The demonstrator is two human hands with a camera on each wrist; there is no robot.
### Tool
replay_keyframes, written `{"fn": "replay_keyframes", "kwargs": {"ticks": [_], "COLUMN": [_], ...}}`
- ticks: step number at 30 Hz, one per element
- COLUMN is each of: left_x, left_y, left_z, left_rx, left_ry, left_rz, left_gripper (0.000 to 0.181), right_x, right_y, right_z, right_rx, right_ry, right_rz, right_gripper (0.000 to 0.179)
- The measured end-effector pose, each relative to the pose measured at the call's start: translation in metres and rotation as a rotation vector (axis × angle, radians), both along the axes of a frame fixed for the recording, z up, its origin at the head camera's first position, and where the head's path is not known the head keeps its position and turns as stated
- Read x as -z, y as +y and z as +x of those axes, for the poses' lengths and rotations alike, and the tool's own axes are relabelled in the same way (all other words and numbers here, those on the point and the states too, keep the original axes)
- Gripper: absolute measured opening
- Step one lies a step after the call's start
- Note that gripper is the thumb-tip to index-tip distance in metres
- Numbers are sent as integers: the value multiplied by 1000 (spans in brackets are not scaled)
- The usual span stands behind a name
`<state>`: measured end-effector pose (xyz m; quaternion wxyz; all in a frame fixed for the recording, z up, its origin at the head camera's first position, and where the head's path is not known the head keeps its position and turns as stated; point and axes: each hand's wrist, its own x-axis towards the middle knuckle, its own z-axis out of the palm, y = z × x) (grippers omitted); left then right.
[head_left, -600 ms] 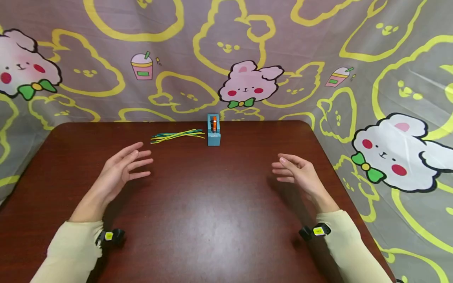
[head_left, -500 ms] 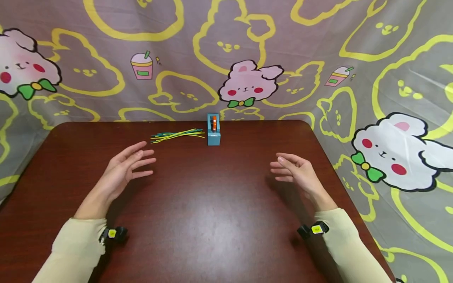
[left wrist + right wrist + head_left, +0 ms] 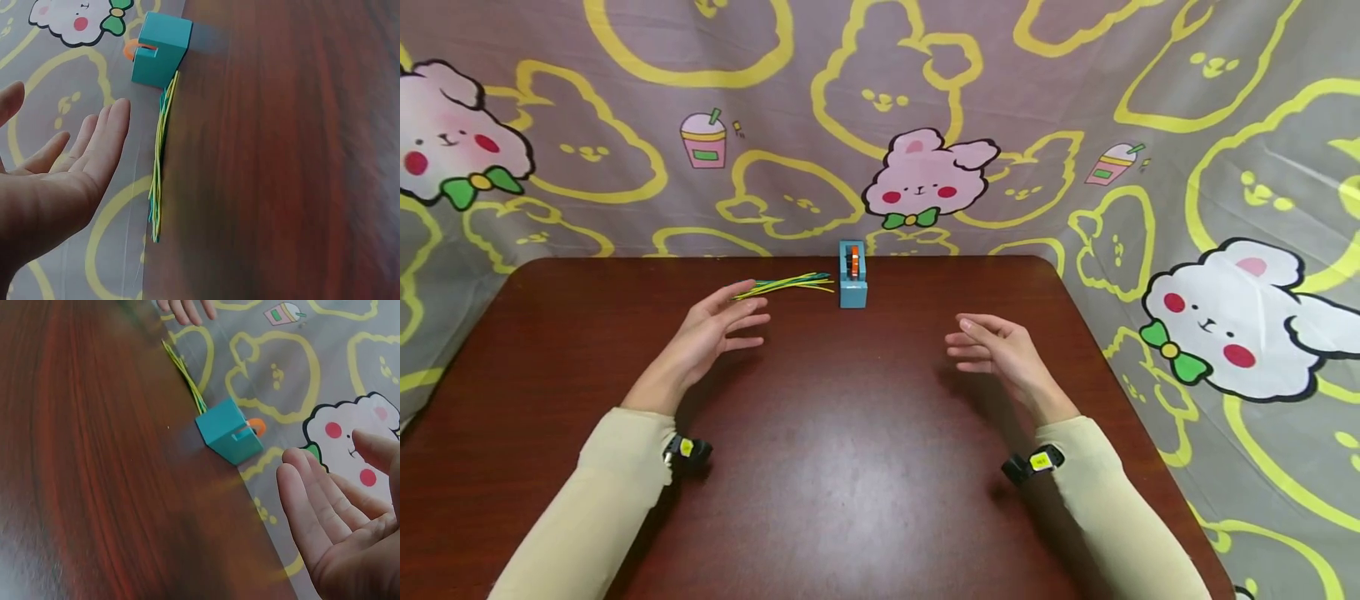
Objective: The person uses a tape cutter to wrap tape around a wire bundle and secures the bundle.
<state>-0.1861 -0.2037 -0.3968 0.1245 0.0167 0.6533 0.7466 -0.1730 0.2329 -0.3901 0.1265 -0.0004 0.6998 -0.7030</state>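
A bundle of thin yellow and teal strands [image 3: 790,283] lies near the back edge of the table; whether they are cords or ties I cannot tell. To its right stands a blue tape dispenser [image 3: 853,287] with an orange roll in its slot. My left hand [image 3: 711,337] hovers over the table just in front of the strands, covering their left end in the head view. Its fingers are relaxed and grasp nothing. Over the right half of the table hangs my right hand [image 3: 996,350], fingers loosely extended and holding nothing.
The dark brown table [image 3: 850,433] has a glossy top with a bright reflection in the middle. A patterned curtain [image 3: 760,100] closes off its back and right sides. Each forearm wears a wrist camera, the left one [image 3: 696,452] and the right one [image 3: 1022,467].
My left hand has moved forward and to the right, closer to the strands. The right hand has shifted left and slightly forward. The strands and dispenser have stayed put.
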Motion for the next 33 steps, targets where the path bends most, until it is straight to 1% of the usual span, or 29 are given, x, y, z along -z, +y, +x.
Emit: {"fn": "replay_keyframes", "kwargs": {"ticks": [3,9,16,21,28,33], "left_x": [-2,-2,2,4,-1,-4], "left_y": [7,22,34,47,68,80], "left_z": [-9,-25,-36,-44,-59,-69], "left_rx": [6,9,2,-11,9,19], "left_ry": [-7,-18,-39,-55,-43,-52], "left_rz": [-17,-3,-11,0,-34,-51], "left_gripper": [63,61,59,58,59,58], "right_x": [-1,0,3,5,4,6], "right_y": [-8,-20,-32,-39,-52,-62], "right_z": [-5,-15,-24,-34,-48,-58], "right_rx": [-12,-21,-20,-11,-20,-36], "right_ry": [-7,-27,-34,-61,-72,-97], "right_rz": [0,-7,-12,-20,-10,-18], "right_gripper": [47,47,46,43,43,44]}}
